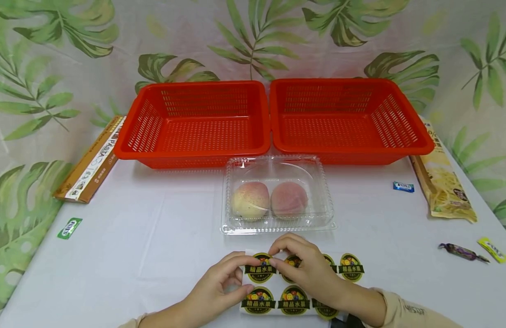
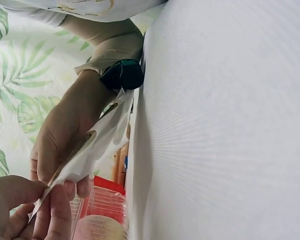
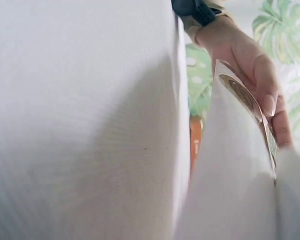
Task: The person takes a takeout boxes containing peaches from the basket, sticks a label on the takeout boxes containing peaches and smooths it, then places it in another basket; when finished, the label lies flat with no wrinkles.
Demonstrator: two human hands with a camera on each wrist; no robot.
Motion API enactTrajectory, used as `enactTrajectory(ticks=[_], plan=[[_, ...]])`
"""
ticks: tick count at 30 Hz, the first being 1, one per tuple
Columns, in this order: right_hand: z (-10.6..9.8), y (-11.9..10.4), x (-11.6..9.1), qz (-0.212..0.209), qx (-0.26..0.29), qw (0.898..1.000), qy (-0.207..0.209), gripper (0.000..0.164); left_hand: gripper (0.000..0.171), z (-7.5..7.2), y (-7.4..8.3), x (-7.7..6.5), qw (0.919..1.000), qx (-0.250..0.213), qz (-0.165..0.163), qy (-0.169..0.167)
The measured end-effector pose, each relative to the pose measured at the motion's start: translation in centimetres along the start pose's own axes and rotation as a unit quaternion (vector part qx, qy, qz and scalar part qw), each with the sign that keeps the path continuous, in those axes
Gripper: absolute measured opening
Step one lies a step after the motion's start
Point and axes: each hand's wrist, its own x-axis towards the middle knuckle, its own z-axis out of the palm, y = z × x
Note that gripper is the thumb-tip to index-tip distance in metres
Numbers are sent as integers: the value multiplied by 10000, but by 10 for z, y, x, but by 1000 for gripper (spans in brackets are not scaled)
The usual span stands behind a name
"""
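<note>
A white sheet of round black-and-gold fruit stickers [image 1: 277, 286] is held up off the table between my two hands. My left hand [image 1: 214, 287] pinches its left edge between thumb and fingers, beside the upper-left sticker [image 1: 259, 272]. With thumb and index finger my right hand [image 1: 312, 271] pinches at that sticker's upper right edge; whether the sticker is lifted there I cannot tell. The right hand covers part of the other stickers. Just beyond the sheet stands a clear plastic clamshell box [image 1: 318, 225] with two peaches [image 1: 250, 200] inside, its lid down.
Two red baskets [image 1: 195, 157] stand side by side behind the box. A brown pasta package [image 1: 90, 159] and green candy [image 1: 69, 228] lie left. On the right are a noodle bag [image 1: 443, 182], a blue candy [image 1: 403, 187], a dark twisted candy [image 1: 464, 252] and a yellow candy [image 1: 493, 250].
</note>
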Motion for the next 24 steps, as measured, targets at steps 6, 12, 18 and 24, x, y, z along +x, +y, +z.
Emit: enactTrajectory(ticks=[6, 12, 18, 24], plan=[[7, 16, -2, -13, -362, 9992, 174, 24, 50, 1, 0, 0, 9990, 340, 216, 206], [12, 27, -5, 49, -594, 9979, 266, 25, 53, 1, -4, -1, 9986, 362, 298, 239], [12, 27, -7, 9, -541, 9981, 303, 23, 55, 2, -7, 0, 9981, 385, 435, 225], [11, 25, -7, -111, -488, 9982, 326, 22, 57, 2, -7, -1, 9983, 248, 481, 232]])
